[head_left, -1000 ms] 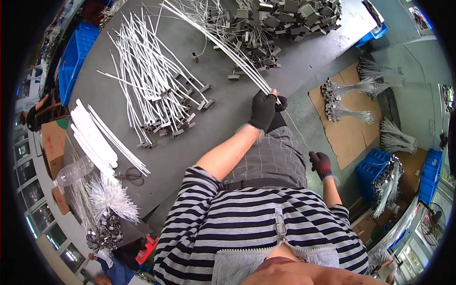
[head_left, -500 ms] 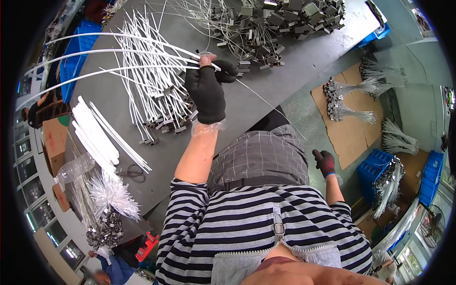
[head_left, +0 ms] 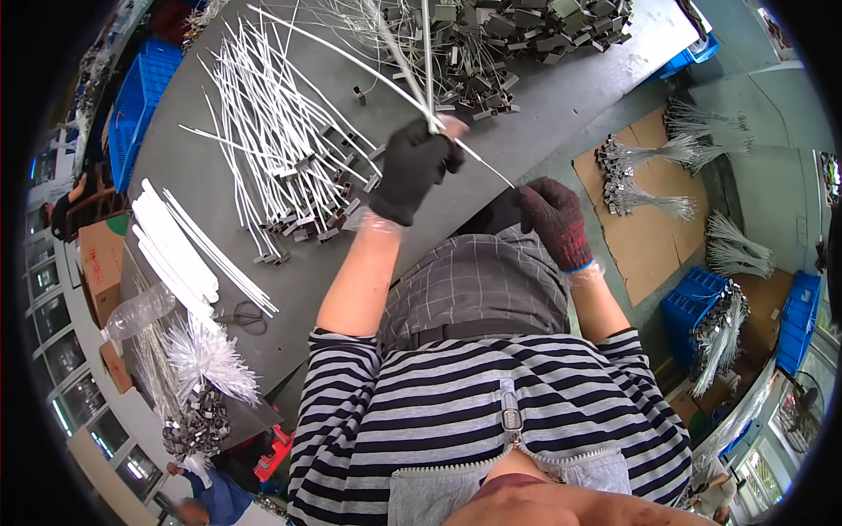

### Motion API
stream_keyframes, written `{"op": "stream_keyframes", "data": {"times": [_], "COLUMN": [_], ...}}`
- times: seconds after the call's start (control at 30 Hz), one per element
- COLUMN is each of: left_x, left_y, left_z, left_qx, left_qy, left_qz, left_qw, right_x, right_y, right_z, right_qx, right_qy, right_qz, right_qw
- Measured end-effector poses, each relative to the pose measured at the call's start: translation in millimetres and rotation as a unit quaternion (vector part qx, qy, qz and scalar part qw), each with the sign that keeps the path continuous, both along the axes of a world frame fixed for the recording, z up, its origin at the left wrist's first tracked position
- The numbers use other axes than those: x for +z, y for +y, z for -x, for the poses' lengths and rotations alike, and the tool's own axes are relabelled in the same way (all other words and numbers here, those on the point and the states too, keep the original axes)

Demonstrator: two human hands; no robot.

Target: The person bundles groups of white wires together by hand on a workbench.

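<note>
My left hand point(head_left: 410, 171), in a black glove with bare fingertips showing, grips a few long white plastic tubes point(head_left: 346, 63) that fan out over the table. From its fingers a thin wire point(head_left: 488, 166) slants down to the right; its upper part is hidden among the tubes and fingers. My right hand point(head_left: 554, 221), in a dark red and black knit glove, is pinched at the lower end of that wire, beyond the table's edge. A spread of white-sleeved wires with metal clips point(head_left: 272, 131) lies left of my left hand.
A heap of grey metal clips on wires point(head_left: 517, 44) covers the far table. At left lie white tubes point(head_left: 175, 254), a clear bottle point(head_left: 140, 311), scissors point(head_left: 246, 319) and a clip bundle point(head_left: 195, 421). Cardboard point(head_left: 653, 245) with wire bundles and a blue crate point(head_left: 693, 302) stand at right.
My right hand has come up from my side to the wire's end. The left hand has shifted right and turned, swinging the tubes from pointing left to pointing away from me.
</note>
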State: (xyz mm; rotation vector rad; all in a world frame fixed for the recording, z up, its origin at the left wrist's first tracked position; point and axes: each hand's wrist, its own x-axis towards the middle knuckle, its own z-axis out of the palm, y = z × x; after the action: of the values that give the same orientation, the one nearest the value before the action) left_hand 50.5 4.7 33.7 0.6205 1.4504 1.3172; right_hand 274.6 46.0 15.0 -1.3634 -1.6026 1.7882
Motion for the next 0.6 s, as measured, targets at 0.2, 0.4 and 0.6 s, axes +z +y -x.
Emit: {"op": "stream_keyframes", "data": {"times": [0.2, 0.4, 0.6], "left_x": [-7, -10, -31], "left_y": [-16, -33, -83], "left_z": [-28, -12, 103], "left_qx": [0.029, 0.010, 0.180], "left_qy": [0.009, -0.039, 0.276], "left_qz": [-0.067, -0.093, 0.031], "left_qw": [0.997, 0.995, 0.944], "right_x": [-6, 17, -3], "right_y": [7, -1, 47], "right_z": [31, 90, 141], "right_qx": [0.025, -0.007, 0.172], "right_qy": [0.062, 0.192, -0.186], "right_qz": [-0.176, 0.029, -0.480], "right_qw": [0.982, 0.981, 0.840]}}
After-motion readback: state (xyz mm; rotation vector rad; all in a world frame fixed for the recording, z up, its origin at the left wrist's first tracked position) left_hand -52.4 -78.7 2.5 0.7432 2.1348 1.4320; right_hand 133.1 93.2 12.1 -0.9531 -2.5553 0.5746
